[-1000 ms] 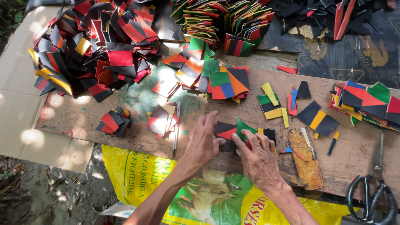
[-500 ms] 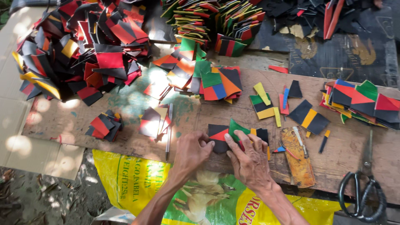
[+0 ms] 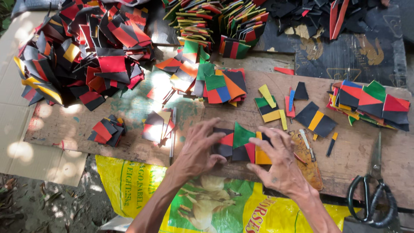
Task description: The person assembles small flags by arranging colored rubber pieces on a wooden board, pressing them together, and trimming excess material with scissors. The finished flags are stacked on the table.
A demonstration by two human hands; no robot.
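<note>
Item in hand: a multicoloured patchwork piece [image 3: 241,146] of black, red, green and yellow panels, lying flat near the front edge of the wooden board [image 3: 129,142], about midway along it. Left hand [image 3: 196,151]: fingers spread, palm down, pressing on the piece's left black-and-red end; nothing gripped. Right hand [image 3: 280,162]: fingers fanned open, tips resting on the yellow panel at the right end; nothing gripped. Step, by judgement: pressing and aligning joined panels flat on the board; a further move would call for even pressure along the seams and the edges kept square. Board contents: a pen-like stick [image 3: 173,131] just left of the left hand; a small stack of red-black pieces [image 3: 107,130] toward the front-left corner; a second small stack [image 3: 157,125] beside the stick; loose colour strips [image 3: 276,103] and a black-yellow panel [image 3: 317,120] toward the middle right; a stack of finished patches [image 3: 371,103] at the right edge; a glue-stained pad [image 3: 308,162] touching the right hand's far side; black-handled scissors [image 3: 373,190] at the front-right corner. Rear: large heap of offcuts [image 3: 82,51] at the back-left corner, sorted bundles [image 3: 215,21] at the back. Surroundings: outdoor, dappled sun; yellow printed sack [image 3: 129,185] under the front edge, flattened cardboard [image 3: 17,146] and bare ground at left.
</note>
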